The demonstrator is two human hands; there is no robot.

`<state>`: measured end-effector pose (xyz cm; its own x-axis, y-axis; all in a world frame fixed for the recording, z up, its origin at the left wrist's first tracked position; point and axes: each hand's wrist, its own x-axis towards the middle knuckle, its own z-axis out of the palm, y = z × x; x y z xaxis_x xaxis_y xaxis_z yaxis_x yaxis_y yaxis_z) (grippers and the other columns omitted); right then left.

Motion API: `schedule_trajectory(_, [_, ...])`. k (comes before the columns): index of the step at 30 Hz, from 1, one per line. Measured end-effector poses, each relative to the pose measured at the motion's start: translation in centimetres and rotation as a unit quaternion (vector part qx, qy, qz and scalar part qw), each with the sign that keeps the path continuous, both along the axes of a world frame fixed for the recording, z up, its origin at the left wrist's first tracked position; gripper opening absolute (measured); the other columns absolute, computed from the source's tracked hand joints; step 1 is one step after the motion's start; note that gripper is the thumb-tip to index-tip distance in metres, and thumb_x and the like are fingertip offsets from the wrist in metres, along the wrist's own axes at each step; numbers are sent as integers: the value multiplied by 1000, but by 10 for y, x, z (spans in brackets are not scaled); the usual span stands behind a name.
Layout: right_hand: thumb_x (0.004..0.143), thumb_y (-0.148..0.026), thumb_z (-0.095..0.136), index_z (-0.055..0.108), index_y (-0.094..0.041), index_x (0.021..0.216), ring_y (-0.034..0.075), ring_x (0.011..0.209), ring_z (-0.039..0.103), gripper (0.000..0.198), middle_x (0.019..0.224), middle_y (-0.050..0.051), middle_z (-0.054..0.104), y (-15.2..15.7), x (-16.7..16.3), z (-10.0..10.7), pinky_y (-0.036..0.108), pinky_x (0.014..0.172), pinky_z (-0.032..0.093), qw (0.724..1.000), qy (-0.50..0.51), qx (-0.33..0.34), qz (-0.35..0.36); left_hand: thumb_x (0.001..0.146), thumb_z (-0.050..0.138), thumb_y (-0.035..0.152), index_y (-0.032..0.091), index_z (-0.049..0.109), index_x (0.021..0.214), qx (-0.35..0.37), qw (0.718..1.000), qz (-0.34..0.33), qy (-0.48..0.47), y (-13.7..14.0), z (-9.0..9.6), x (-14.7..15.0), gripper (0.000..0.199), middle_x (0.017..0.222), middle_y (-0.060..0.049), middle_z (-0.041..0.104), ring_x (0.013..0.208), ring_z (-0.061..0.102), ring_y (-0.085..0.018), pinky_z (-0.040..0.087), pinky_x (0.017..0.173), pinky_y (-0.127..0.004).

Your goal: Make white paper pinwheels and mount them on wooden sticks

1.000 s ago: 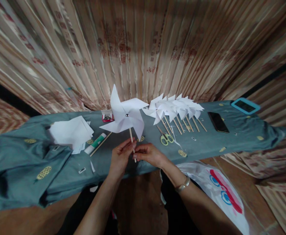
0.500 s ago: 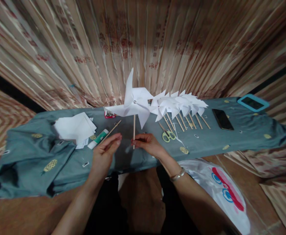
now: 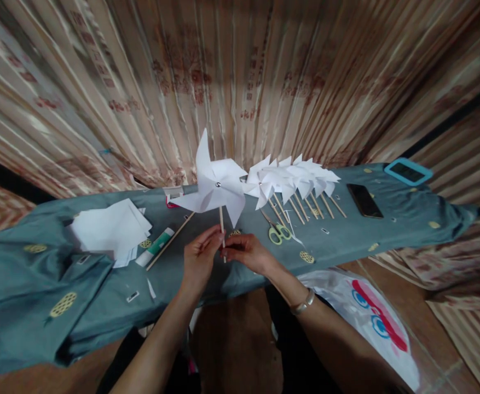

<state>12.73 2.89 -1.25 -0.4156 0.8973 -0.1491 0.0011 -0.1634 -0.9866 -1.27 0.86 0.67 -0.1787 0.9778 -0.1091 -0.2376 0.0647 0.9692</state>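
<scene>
A white paper pinwheel (image 3: 227, 192) with a silver pin at its centre stands upright on a thin wooden stick. My right hand (image 3: 246, 251) pinches the stick near its lower end. Just above, my left hand (image 3: 202, 246) has its fingers closed on the same stick. Several finished pinwheels (image 3: 270, 180) lie overlapped in a row to the right, their sticks pointing toward me. Left of my hands are a loose wooden stick (image 3: 169, 242) and a green and white glue stick (image 3: 156, 246).
Green-handled scissors (image 3: 279, 234) lie right of my hands beside paper scraps. White paper sheets (image 3: 108, 227) are piled at left. A red box (image 3: 172, 200) is partly behind the pinwheel. A phone (image 3: 364, 200) and a blue-framed device (image 3: 408, 172) lie far right on the cloth-covered table (image 3: 338, 235).
My left hand has moved right and closed on the pinwheel's stick, where it was apart and empty before. The right hand keeps its hold. The view has shifted slightly.
</scene>
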Motion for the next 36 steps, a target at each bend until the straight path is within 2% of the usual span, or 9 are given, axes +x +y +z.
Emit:
schedule_trajectory(7, [69, -42, 77, 70, -19, 72, 12, 62, 56, 24, 65, -2, 63, -2, 0, -1, 26, 63, 45, 1000, -8, 19, 23, 55, 84, 35, 17, 76, 78, -47, 999, 7, -17, 3, -4, -2, 30, 79, -5, 77, 77, 69, -21, 53, 77, -33])
schedule_trajectory(12, [69, -45, 78, 74, -17, 82, 12, 66, 60, 31, 75, 1, 70, 10, 19, 5, 26, 65, 48, 999, -9, 10, 41, 53, 86, 36, 18, 77, 77, -61, 998, 5, -9, 1, -7, -8, 31, 78, -5, 76, 79, 69, -21, 52, 83, -33])
schedule_trajectory(13, [67, -47, 79, 74, -17, 82, 13, 66, 61, 33, 77, 2, 71, 15, 26, 7, 27, 66, 49, 1000, -8, 6, 26, 52, 86, 37, 18, 77, 77, -63, 998, 3, -4, 0, -8, -9, 31, 78, -5, 77, 79, 69, -21, 52, 84, -34])
schedule_trajectory(15, [66, -52, 79, 74, -18, 81, 12, 65, 62, 37, 79, 3, 73, 25, 42, 11, 27, 66, 49, 996, 3, 20, -83, 50, 86, 38, 19, 78, 75, -72, 997, -7, 11, -1, -9, -11, 33, 77, -5, 77, 79, 69, -22, 52, 84, -34])
schedule_trajectory(18, [65, -59, 77, 75, -21, 85, 12, 68, 64, 43, 85, 3, 76, 39, 62, 16, 26, 65, 48, 962, 39, 51, -266, 46, 87, 41, 19, 78, 73, -87, 995, -31, 40, -2, -14, -13, 36, 76, -5, 77, 77, 69, -22, 53, 80, -34])
schedule_trajectory(20, [66, -60, 75, 75, -25, 92, 14, 77, 66, 44, 92, 3, 76, 44, 71, 18, 26, 69, 49, 938, 62, 77, -333, 46, 86, 41, 19, 78, 72, -88, 993, -54, 57, -2, -19, -13, 35, 76, -5, 76, 76, 68, -21, 52, 77, -32])
schedule_trajectory(23, [70, -57, 73, 75, -28, 98, 16, 90, 68, 41, 101, 2, 76, 47, 79, 23, 27, 74, 50, 926, 85, 102, -354, 48, 84, 39, 20, 78, 71, -92, 989, -81, 77, -2, -25, -12, 30, 74, -5, 76, 72, 67, -20, 52, 72, -30])
schedule_trajectory(26, [67, -51, 77, 76, -27, 92, 17, 92, 67, 35, 98, 2, 76, 46, 81, 26, 26, 72, 51, 928, 88, 109, -345, 47, 83, 39, 20, 78, 70, -105, 987, -88, 85, -2, -27, -9, 30, 72, -5, 76, 68, 66, -19, 52, 68, -29])
schedule_trajectory(36, [47, -41, 86, 74, -21, 66, 10, 53, 52, 30, 58, -3, 66, 42, 71, 28, 24, 54, 42, 919, 60, 90, -378, 42, 86, 35, 20, 78, 69, -104, 991, -71, 33, 4, -26, -1, 32, 73, -4, 76, 71, 67, -19, 53, 74, -30])
